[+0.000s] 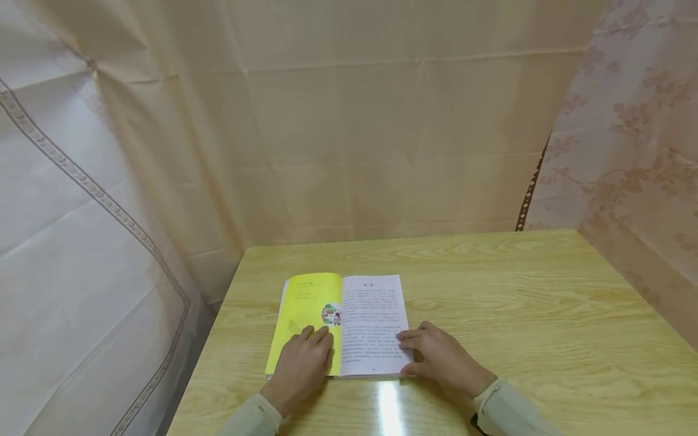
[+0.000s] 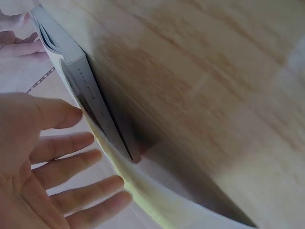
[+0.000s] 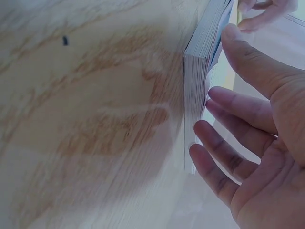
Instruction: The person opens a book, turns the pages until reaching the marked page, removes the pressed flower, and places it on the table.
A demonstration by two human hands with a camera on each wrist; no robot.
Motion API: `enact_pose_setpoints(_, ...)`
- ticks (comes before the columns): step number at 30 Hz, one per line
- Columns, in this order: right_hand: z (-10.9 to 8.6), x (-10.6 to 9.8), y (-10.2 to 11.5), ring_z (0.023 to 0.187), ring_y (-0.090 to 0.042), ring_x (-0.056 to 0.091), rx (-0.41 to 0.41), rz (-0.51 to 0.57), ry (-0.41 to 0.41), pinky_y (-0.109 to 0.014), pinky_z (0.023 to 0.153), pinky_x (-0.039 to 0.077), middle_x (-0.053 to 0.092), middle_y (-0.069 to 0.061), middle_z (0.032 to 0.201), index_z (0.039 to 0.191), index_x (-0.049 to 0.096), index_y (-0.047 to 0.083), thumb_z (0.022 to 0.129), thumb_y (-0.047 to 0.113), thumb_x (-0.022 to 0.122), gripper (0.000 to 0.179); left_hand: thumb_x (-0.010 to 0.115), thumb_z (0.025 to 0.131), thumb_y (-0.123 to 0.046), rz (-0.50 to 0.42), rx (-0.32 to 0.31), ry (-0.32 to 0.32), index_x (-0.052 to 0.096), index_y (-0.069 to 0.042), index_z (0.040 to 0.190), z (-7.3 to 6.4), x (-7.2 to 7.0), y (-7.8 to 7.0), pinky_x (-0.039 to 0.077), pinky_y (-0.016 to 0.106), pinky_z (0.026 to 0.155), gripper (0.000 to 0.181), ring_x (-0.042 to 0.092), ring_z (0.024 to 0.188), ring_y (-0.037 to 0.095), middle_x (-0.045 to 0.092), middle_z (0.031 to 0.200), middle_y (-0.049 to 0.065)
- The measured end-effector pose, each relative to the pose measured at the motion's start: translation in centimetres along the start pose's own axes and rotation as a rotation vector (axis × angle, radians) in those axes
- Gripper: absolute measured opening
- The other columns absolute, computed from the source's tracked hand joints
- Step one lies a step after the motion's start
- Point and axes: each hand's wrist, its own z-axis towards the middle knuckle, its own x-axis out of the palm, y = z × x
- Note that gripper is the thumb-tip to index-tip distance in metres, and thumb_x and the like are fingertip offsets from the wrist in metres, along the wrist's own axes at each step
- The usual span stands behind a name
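Head view: I see the book (image 1: 349, 321) lying spread flat on the wood-grain counter (image 1: 491, 303), left of middle, beige curtain (image 1: 382, 133) behind. Left hand (image 1: 303, 363) rests on the lower part of the yellow page (image 1: 308, 297), fingers relaxed, just below a round picture (image 1: 331, 314). Right hand (image 1: 443, 358) touches the outer edge of the white printed page (image 1: 373, 327), thumb near the lower corner; nothing clamped. Left wrist view: I get fingers spread apart, nearly straight, tips along the curving yellow page. Right wrist view: fingers loosely bent, apart from one another, beside the page block (image 3: 196, 76); small dark mark (image 3: 65, 41) on the counter.
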Motion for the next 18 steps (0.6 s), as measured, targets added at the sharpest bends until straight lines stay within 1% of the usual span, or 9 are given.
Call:
enact_pose_setpoints(3, 0.02, -0.07, -0.09, 0.097, -0.014, 0.058, -0.012, 0.017, 0.013, -0.029, 0.077, 0.053, 0.071, -0.006, 0.127, 0.111, 0.079, 0.006, 0.076, 0.040, 0.087, 0.050, 0.073, 0.093, -0.024, -0.050, -0.006, 0.034, 0.067, -0.009, 0.086, -0.17, 0.14, -0.10, 0.055, 0.031, 0.057, 0.017, 0.062, 0.074, 0.019, 0.074, 0.097, 0.002)
enact_pose_setpoints(5, 0.01, -0.15, -0.17, 0.094, -0.011, 0.057, -0.022, 0.032, 0.027, -0.026, 0.073, 0.051, 0.071, -0.007, 0.127, 0.111, 0.079, 0.007, 0.078, 0.039, 0.086, 0.046, 0.070, 0.095, -0.026, -0.073, -0.011, 0.052, 0.068, -0.009, 0.089, -0.31, 0.18, -0.19, 0.055, 0.031, 0.056, 0.019, 0.062, 0.073, 0.019, 0.074, 0.095, 0.003)
enact_pose_setpoints(8, -0.02, -0.21, -0.35, 0.086, -0.006, 0.054, -0.046, 0.042, 0.043, -0.022, 0.068, 0.049, 0.071, -0.009, 0.128, 0.109, 0.079, 0.009, 0.083, 0.034, 0.084, 0.036, 0.069, 0.097, -0.031, -0.096, -0.005, 0.069, 0.069, -0.008, 0.097, -0.56, 0.27, -0.32, 0.056, 0.032, 0.057, 0.023, 0.064, 0.075, 0.021, 0.073, 0.099, 0.005)
enact_pose_setpoints(10, -0.02, -0.23, -0.47, 0.080, -0.003, 0.051, -0.059, 0.056, 0.043, -0.020, 0.064, 0.047, 0.071, -0.010, 0.127, 0.106, 0.080, 0.010, 0.089, 0.028, 0.081, 0.025, 0.067, 0.099, -0.035, -0.090, 0.005, 0.087, 0.070, -0.008, 0.107, -0.70, 0.36, -0.42, 0.057, 0.034, 0.059, 0.029, 0.066, 0.080, 0.023, 0.073, 0.107, 0.008)
enact_pose_setpoints(12, -0.01, -0.21, -0.58, 0.075, 0.000, 0.050, -0.073, 0.063, 0.035, -0.019, 0.061, 0.045, 0.072, -0.011, 0.125, 0.103, 0.080, 0.011, 0.093, 0.021, 0.077, 0.015, 0.064, 0.100, -0.040, -0.065, 0.019, 0.108, 0.070, -0.010, 0.116, -0.74, 0.42, -0.50, 0.058, 0.036, 0.060, 0.034, 0.067, 0.084, 0.026, 0.071, 0.116, 0.011)
enact_pose_setpoints(14, 0.02, -0.17, -0.69, 0.073, 0.001, 0.050, -0.087, 0.066, 0.020, -0.018, 0.059, 0.045, 0.073, -0.010, 0.123, 0.101, 0.081, 0.012, 0.094, 0.016, 0.074, 0.010, 0.061, 0.102, -0.043, -0.034, 0.034, 0.125, 0.070, -0.012, 0.119, -0.68, 0.44, -0.56, 0.057, 0.037, 0.059, 0.036, 0.067, 0.083, 0.027, 0.069, 0.122, 0.013)
enact_pose_setpoints(18, 0.00, -0.12, -0.92, 0.076, 0.000, 0.056, -0.124, 0.042, -0.023, -0.019, 0.062, 0.048, 0.076, -0.006, 0.115, 0.099, 0.082, 0.014, 0.094, 0.017, 0.075, 0.009, 0.058, 0.103, -0.047, -0.005, 0.045, 0.138, 0.071, -0.015, 0.120, -0.40, 0.36, -0.64, 0.055, 0.036, 0.058, 0.038, 0.066, 0.079, 0.026, 0.066, 0.126, 0.013)
